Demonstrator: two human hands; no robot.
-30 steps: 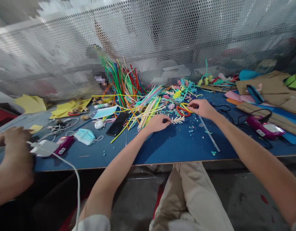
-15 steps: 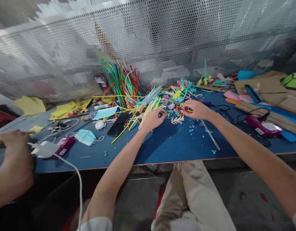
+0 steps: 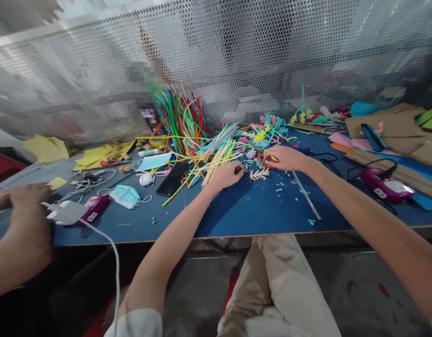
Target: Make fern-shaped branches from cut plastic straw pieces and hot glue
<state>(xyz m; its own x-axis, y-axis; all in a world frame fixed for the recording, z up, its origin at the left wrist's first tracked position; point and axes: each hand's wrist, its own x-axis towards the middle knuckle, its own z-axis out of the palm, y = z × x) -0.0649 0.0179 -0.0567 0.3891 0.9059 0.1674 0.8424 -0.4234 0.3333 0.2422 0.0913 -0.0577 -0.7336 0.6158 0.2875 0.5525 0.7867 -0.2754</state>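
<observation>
Scissors [image 3: 262, 160]: red-and-yellow handles, on the table [image 3: 244, 220] among the cuttings, under the right fingers; by their looped shape I take them for scissors, the blades being too lost to make out.
Right hand [image 3: 285, 158]: bent over the handles, fingers closed on them.
Left hand [image 3: 226, 174]: thumb and fingers curled into a ring beside the cream pipe cleaners [image 3: 216, 162]; whether a stem is pinched inside, I cannot tell.
Good handling: in my judgement, handles seated well back in the fingers, blades turned from the left hand, and any soft stem held taut close to the cut.
Cream sprig [image 3: 259, 174]: one, leaf-shaped, lying between the hands, nearer the left; best kept out of the sweep of the wrist.
Pipe cleaners, coloured [image 3: 177, 124]: a dense sheaf, too many to count.
Clear strip [image 3: 307, 195]: one, near the right forearm.
Phone [image 3: 172, 179]: one, left of the cream stems.
Crumpled face mask [image 3: 126, 196]: one.
Magenta socket blocks [image 3: 387, 185]: two, one toward each end.
White charger [image 3: 67, 213]: one, beside the left block.
Earbud case [image 3: 146, 179]: one, white, near the phone.
</observation>
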